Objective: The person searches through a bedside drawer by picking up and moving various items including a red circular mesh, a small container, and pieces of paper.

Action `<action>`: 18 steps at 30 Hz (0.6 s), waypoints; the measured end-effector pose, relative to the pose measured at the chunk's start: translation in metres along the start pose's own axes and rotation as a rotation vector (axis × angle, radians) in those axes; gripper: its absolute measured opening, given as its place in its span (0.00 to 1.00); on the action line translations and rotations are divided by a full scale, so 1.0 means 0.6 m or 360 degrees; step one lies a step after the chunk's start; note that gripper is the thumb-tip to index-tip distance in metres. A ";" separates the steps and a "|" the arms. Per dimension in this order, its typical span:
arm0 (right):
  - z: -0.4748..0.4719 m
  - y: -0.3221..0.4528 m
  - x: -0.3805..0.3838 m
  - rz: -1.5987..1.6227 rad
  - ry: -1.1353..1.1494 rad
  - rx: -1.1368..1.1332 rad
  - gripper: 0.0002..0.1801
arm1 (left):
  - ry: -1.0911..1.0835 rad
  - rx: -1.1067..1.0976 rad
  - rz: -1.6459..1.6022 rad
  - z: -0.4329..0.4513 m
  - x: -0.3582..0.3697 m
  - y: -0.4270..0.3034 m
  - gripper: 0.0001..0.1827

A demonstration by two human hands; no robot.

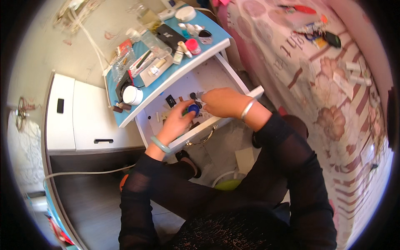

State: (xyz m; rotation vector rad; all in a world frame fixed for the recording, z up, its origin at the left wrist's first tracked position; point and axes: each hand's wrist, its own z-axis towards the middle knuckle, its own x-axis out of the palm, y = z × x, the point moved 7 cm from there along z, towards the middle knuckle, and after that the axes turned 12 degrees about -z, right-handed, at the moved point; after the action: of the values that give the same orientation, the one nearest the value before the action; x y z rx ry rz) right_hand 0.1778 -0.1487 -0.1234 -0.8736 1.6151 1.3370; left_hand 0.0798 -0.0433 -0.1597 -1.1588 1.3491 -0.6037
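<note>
Both of my hands are inside an open white drawer [210,69] that holds small loose items. My left hand [175,121], with a pale green bangle at the wrist, has its thumb and fingers around a small round blue container or cap [193,109]. To the right, my right hand [222,100] wears a silver-coloured bangle, its fingers bent down close to small dark items [198,103]. Whether it grips anything cannot be made out. A flat black piece [170,101] and a short white stick [157,117] lie left of the hands.
Above the drawer, the blue tabletop [215,23] bears a white jar [132,95], a pink-lidded jar [192,46], a clear plastic bottle [155,43] and a black box [171,37]. A bed with a patterned cover [300,67] stands right; a white cabinet [93,115] stands left.
</note>
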 end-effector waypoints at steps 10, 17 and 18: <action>0.027 0.070 0.036 -0.0136 -0.0036 -0.0259 0.08 | 0.0073 -0.0438 -0.0131 -0.013 -0.063 0.098 0.27; 0.022 0.091 0.029 -0.0087 0.0116 -0.0269 0.08 | -0.0187 -0.0552 0.1106 -0.015 -0.203 0.198 0.31; 0.020 0.087 0.029 -0.0006 0.0093 -0.0228 0.08 | -0.0158 -0.0590 0.1157 -0.016 -0.222 0.221 0.32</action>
State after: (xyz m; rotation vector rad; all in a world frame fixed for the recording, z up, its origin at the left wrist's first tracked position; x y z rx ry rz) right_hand 0.1258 -0.1272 -0.1194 -1.0090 1.5763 1.4505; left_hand 0.0088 0.1209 -0.2190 -0.8691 1.7019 0.2330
